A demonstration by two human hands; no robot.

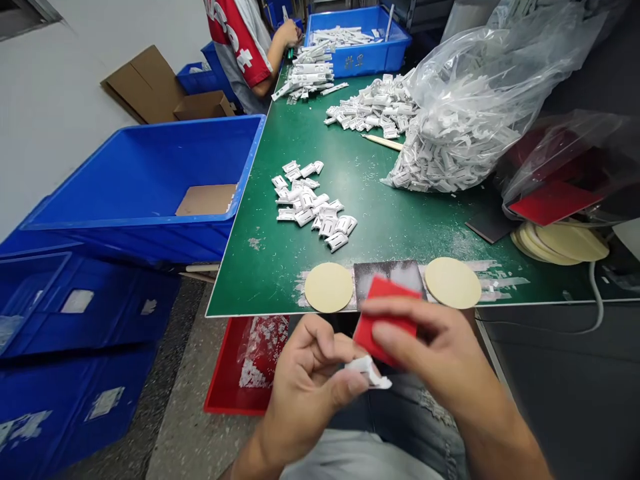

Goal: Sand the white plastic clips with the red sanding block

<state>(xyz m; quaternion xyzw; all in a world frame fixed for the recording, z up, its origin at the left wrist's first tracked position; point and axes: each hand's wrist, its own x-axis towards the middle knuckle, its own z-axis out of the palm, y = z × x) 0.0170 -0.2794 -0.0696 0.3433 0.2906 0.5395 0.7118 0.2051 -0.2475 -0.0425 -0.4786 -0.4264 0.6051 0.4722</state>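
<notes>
Two hands at work, low, just off the near edge of the bench (380, 233). Left hand (305, 393) curled, fingers narrow, pinching a small white plastic piece (371, 373) between thumb and fingertips. Piece pokes out to the right, long side lying about level, tip aimed toward the right hand (440, 360). Right hand just beside it, fingers closed on a red square pad (383, 320), thin and flat, held up on edge right above the white piece. Pad and piece very near; touching or not, hard to tell. Both hands equally close to the piece, left one holding it.

Green bench top, smooth, dusted white along the near edge. Near that edge: two round tan discs (329, 287), flat like paper, with a dark rough sheet (390, 275) between them. More tan discs stacked by the right edge. Small heap of white pieces (313, 203) toward the left edge, hard and shiny, blocky shapes. Big clear bag (480, 100) of the same pieces toward the far right, crinkly and soft. Blue bin (145, 187) past the left edge, red tray (225, 380) on the floor below. Another person (245, 47) at the far left corner.
</notes>
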